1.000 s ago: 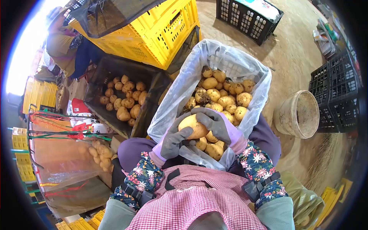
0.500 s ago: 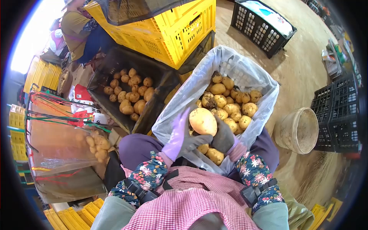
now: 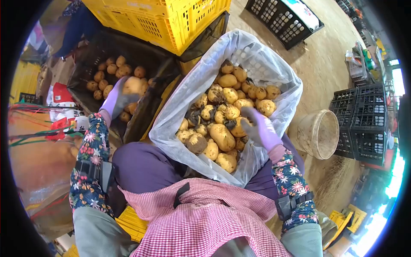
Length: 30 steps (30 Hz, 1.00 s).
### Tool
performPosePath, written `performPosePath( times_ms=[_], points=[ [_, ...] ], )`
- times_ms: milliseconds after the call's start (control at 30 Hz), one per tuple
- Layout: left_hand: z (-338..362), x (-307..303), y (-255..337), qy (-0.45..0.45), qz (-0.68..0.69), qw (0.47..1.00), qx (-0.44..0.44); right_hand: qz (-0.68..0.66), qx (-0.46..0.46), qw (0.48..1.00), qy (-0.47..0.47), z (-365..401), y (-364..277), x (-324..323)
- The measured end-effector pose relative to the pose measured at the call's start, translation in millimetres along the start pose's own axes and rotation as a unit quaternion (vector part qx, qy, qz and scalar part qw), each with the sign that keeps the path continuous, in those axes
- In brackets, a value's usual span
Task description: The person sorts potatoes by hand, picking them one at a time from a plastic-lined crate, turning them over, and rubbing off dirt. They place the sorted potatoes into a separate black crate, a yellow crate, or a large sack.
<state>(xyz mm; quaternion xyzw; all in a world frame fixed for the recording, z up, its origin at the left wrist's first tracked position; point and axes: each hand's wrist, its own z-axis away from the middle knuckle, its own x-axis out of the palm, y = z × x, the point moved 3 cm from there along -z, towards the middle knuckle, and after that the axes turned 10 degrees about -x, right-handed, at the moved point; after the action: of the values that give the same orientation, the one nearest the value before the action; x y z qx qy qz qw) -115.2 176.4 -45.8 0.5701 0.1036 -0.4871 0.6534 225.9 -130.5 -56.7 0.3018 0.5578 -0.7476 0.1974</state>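
Note:
My left hand (image 3: pixel 116 102), in a purple and grey glove, holds a large pale potato (image 3: pixel 133 86) over the crate lined with black sheeting (image 3: pixel 85 64); both are smeared by motion. Smaller potatoes (image 3: pixel 99 77) lie in that crate. My right hand (image 3: pixel 263 128), gloved alike, is just above the heap in the crate lined with clear plastic (image 3: pixel 280 70). Its fingers are apart, close to the potatoes (image 3: pixel 222 136), with nothing held between them. Some potatoes in this heap carry dark soil or dark patches.
Yellow crates (image 3: pixel 171 25) are stacked beyond the two lined crates. A dirty white bucket (image 3: pixel 319 132) stands right of my knee, beside stacked black crates (image 3: pixel 361 124). Another black crate (image 3: pixel 284 21) sits farther back. Part of a seated person (image 3: pixel 79 32) shows at the upper left.
My left hand has carried the large potato left, from the plastic-lined crate to the black-lined one. The right hand has let go of it and stays above the heap. The view has shifted.

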Motion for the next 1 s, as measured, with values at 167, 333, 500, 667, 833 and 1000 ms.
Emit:
performPosePath(
  times_ms=[167, 333, 500, 667, 833, 1000],
  points=[
    [-10.2, 18.9, -127.5, -0.089, 0.148, 0.964, -0.204, 0.449, -0.089, 0.874, -0.163, -0.3, 34.0, 58.3],
    [5.0, 5.2, -104.7, -0.044, 0.268, 0.943, -0.191, 0.476, -0.08, 0.842, -0.238, -27.0, 34.4, 60.4],
    [51.5, -7.8, 32.8, -0.013, 0.284, 0.959, -0.013, -0.205, 0.135, 0.969, 0.01, -33.0, 43.5, 19.2],
    [98.6, 58.2, 119.3, -0.151, 0.282, 0.945, 0.075, -0.166, 0.104, 0.98, 0.005, -21.3, 52.0, 13.0],
    [96.7, 92.4, 149.7, -0.169, 0.289, 0.938, 0.089, -0.196, -0.033, 0.976, 0.085, -31.5, -0.3, 59.8],
    [75.3, 78.0, 154.6, -0.084, 0.392, 0.914, 0.066, -0.054, 0.013, 0.997, -0.059, -48.5, -8.6, 92.2]
  ],
)
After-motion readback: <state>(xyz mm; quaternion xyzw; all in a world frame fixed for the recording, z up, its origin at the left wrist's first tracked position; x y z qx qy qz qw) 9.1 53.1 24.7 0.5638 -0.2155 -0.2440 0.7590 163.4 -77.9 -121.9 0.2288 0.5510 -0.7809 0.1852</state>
